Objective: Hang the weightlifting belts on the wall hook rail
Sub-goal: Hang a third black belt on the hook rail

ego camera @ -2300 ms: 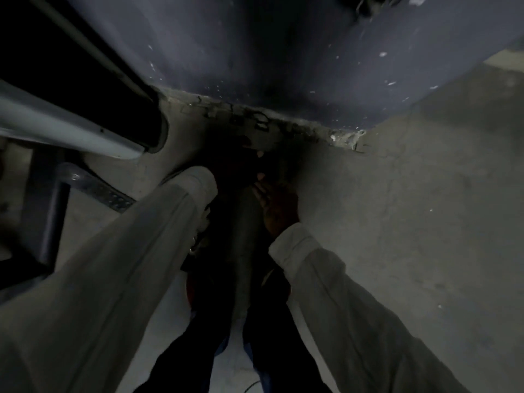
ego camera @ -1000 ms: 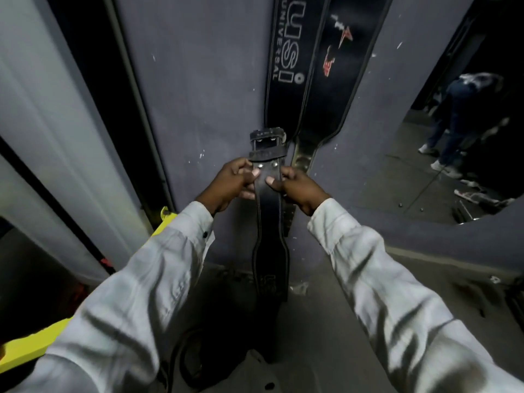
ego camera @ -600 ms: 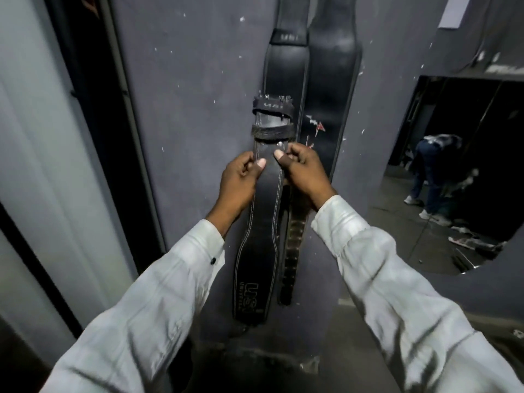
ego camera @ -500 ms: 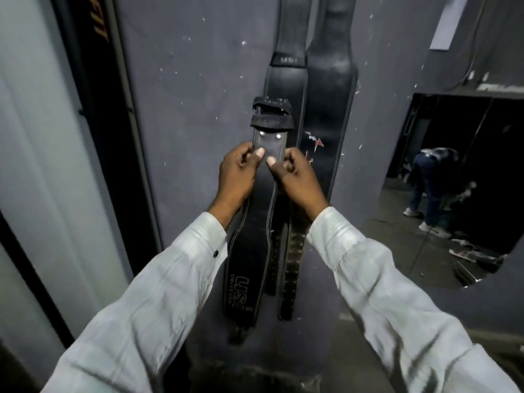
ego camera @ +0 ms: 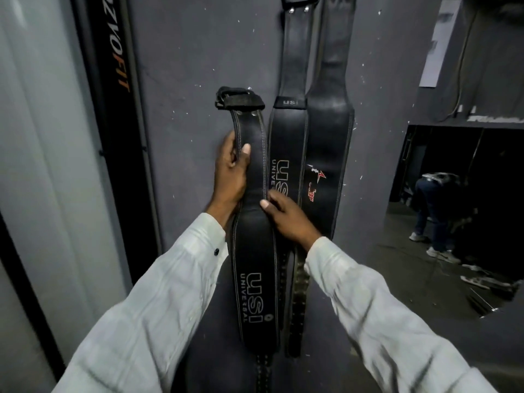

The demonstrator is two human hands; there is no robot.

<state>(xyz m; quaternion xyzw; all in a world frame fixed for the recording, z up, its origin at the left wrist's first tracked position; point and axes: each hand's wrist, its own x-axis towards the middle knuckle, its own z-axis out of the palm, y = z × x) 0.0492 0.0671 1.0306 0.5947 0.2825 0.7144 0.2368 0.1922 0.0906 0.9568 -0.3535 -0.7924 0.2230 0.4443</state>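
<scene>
Leather belt raised in both hands toward the hook rail.

Thick and stiff, the belt (ego camera: 251,251) looked weighty, best gripped along its narrow strap under the buckle (ego camera: 239,98). The left hand (ego camera: 229,177) was wrapped around that strap, thumb on its face; the right hand (ego camera: 289,215) pinched its edge lower down. Just right of them, two hung belts (ego camera: 314,143) lay against the grey wall (ego camera: 198,52), their hooks out of sight.
</scene>
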